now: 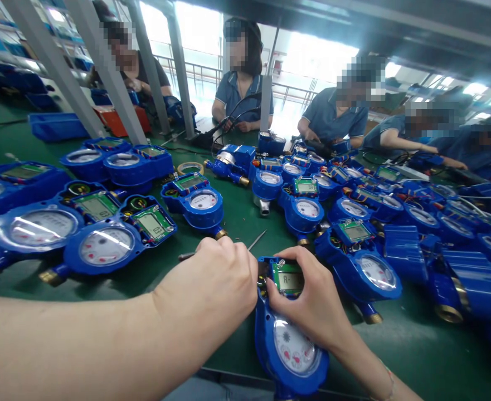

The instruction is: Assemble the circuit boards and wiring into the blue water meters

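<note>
My left hand [212,275] is closed in a fist at the upper left edge of a blue water meter [295,348]. What its fingers hold is hidden; a dark end sticks out behind the fist. My right hand [312,289] grips the top of the same meter, thumb and fingers on either side of the green circuit board [287,278] with its small display. The meter's round dial faces up, below my right hand. Just beyond the fist, a thin pointed metal rod [257,239] shows; whether it belongs to something in my hand, I cannot tell.
Open blue meters stand at the left [107,248], ahead [203,203] and at the right [370,270], on a green tabletop [237,223]. A tape roll [190,168] lies farther back. Grey metal posts [111,72] rise at the left. Several people [332,114] work across the table.
</note>
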A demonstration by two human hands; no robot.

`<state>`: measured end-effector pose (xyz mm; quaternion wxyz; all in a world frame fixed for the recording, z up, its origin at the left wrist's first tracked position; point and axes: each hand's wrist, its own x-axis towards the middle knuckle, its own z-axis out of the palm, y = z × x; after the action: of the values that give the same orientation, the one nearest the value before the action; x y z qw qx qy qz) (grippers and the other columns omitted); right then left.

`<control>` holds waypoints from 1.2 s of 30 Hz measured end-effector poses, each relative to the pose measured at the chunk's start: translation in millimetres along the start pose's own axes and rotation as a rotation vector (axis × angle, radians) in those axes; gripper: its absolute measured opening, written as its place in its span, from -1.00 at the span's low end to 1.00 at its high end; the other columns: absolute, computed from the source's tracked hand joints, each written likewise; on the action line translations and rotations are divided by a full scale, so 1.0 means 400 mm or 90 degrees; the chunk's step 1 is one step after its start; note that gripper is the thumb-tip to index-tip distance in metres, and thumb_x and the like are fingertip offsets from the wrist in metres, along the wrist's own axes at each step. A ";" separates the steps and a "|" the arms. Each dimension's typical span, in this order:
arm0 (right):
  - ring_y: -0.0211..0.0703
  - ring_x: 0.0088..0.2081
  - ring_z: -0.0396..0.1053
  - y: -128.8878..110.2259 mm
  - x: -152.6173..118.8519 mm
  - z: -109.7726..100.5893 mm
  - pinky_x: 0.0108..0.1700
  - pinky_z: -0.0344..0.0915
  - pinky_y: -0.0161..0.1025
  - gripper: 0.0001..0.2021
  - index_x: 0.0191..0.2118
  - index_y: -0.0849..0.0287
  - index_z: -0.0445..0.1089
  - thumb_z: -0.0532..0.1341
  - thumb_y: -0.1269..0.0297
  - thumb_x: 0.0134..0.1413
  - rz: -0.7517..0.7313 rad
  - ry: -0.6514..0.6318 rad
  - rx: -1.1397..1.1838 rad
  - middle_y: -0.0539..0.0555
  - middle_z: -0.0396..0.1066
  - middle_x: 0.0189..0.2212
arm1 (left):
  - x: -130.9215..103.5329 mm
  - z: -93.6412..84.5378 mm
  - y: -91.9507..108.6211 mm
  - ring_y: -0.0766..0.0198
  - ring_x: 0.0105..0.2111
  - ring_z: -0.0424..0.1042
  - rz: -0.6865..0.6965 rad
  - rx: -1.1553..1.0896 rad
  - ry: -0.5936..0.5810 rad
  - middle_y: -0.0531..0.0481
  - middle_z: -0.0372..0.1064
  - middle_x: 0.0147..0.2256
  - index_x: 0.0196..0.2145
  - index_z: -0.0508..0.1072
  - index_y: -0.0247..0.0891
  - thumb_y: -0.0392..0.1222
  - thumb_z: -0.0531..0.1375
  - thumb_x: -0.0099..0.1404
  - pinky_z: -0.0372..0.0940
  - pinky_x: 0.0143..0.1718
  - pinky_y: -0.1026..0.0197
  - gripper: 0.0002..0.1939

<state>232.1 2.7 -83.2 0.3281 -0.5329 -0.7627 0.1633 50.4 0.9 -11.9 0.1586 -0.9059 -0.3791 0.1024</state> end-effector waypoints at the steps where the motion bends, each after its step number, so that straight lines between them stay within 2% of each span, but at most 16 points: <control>1: -0.04 -0.21 0.36 0.000 0.000 0.000 -0.15 0.30 -0.12 -0.76 -0.19 0.18 0.30 0.26 0.38 -0.04 -0.002 0.000 0.002 0.08 0.36 -0.26 | 0.000 0.001 0.000 0.01 -0.49 0.43 -0.002 0.006 0.004 -0.13 0.36 -0.47 -0.34 0.44 -0.37 -0.55 0.05 0.17 0.19 -0.62 0.16 -0.77; 7: -0.04 -0.21 0.34 0.000 0.000 -0.002 -0.16 0.29 -0.12 -0.76 -0.19 0.19 0.29 0.27 0.37 -0.03 0.004 -0.021 0.001 0.08 0.34 -0.26 | -0.001 0.006 -0.022 0.03 -0.46 0.47 0.049 0.015 0.037 -0.17 0.45 -0.42 -0.30 0.51 -0.38 -0.48 0.15 0.20 0.24 -0.61 0.15 -0.84; 12: -0.01 -0.19 0.33 -0.009 0.004 -0.001 -0.15 0.29 -0.10 -0.74 -0.19 0.20 0.29 0.27 0.38 -0.05 0.006 -0.067 0.006 0.10 0.33 -0.25 | 0.001 -0.003 -0.040 0.06 -0.37 0.53 0.049 -0.038 -0.013 -0.19 0.54 -0.30 -0.25 0.56 -0.32 -0.46 0.22 0.20 0.30 -0.55 0.17 -0.82; 16: -0.02 -0.21 0.34 -0.008 0.005 0.000 -0.16 0.29 -0.09 -0.76 -0.20 0.19 0.29 0.25 0.38 -0.05 0.002 -0.059 0.022 0.09 0.33 -0.27 | 0.003 -0.013 -0.032 0.04 -0.39 0.51 0.018 -0.046 -0.039 -0.20 0.51 -0.32 -0.25 0.54 -0.34 -0.45 0.20 0.22 0.27 -0.55 0.16 -0.83; 20: -0.03 -0.23 0.35 -0.003 0.006 -0.002 -0.17 0.30 -0.09 -0.76 -0.20 0.19 0.30 0.25 0.38 -0.06 -0.007 -0.048 0.040 0.09 0.34 -0.28 | -0.001 -0.014 -0.020 0.03 -0.45 0.48 -0.019 -0.047 -0.049 -0.12 0.42 -0.43 -0.32 0.49 -0.33 -0.48 0.16 0.21 0.22 -0.58 0.16 -0.85; 32: -0.06 -0.24 0.39 -0.009 0.009 -0.005 -0.18 0.33 -0.15 -0.75 -0.21 0.16 0.32 0.28 0.37 -0.08 -0.025 -0.051 0.047 0.05 0.40 -0.28 | -0.043 0.022 -0.005 0.07 -0.51 0.41 -0.054 -0.045 0.025 -0.09 0.33 -0.48 -0.33 0.44 -0.34 -0.47 0.09 0.23 0.15 -0.63 0.19 -0.84; 36: -0.07 -0.23 0.39 -0.007 0.012 -0.004 -0.17 0.32 -0.16 -0.75 -0.20 0.15 0.32 0.28 0.36 -0.06 -0.030 -0.061 0.039 0.04 0.41 -0.27 | -0.046 0.018 -0.005 0.07 -0.50 0.41 -0.061 -0.074 0.017 -0.11 0.33 -0.48 -0.33 0.45 -0.36 -0.46 0.09 0.25 0.13 -0.62 0.21 -0.85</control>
<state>230.2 5.9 -78.8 0.3112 -0.4959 -0.7846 0.2041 34.2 -9.4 -16.6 0.1152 -0.8956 -0.4254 0.0605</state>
